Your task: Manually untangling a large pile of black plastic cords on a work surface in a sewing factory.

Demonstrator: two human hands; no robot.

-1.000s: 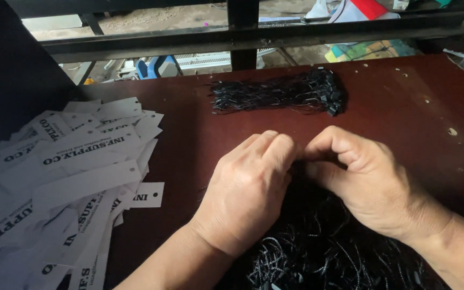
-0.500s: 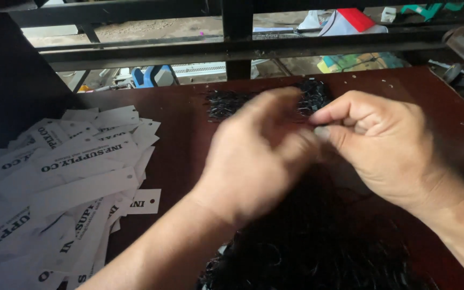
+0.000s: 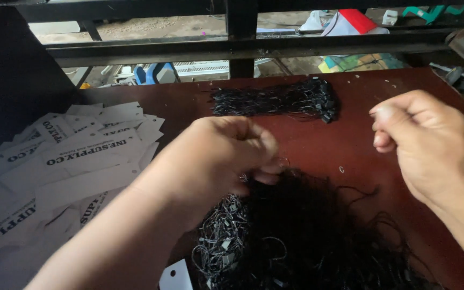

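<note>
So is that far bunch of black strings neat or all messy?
Neat. The far bunch lies straight and side by side, unlike the tangled pile under the left hand.

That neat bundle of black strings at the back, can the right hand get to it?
Probably yes. The right hand is lifted above the brown table, and only bare tabletop lies between it and the tidy bundle. The left hand is off on the loose pile.

The left hand (image 3: 216, 158) is curled and touches the top of a messy pile of black strings (image 3: 307, 236) on the red-brown surface (image 3: 361, 102). The right hand (image 3: 425, 145) hangs closed above it. A neat string bundle (image 3: 277, 99) lies farther back. White tags (image 3: 71, 161) lie at the left.
</note>
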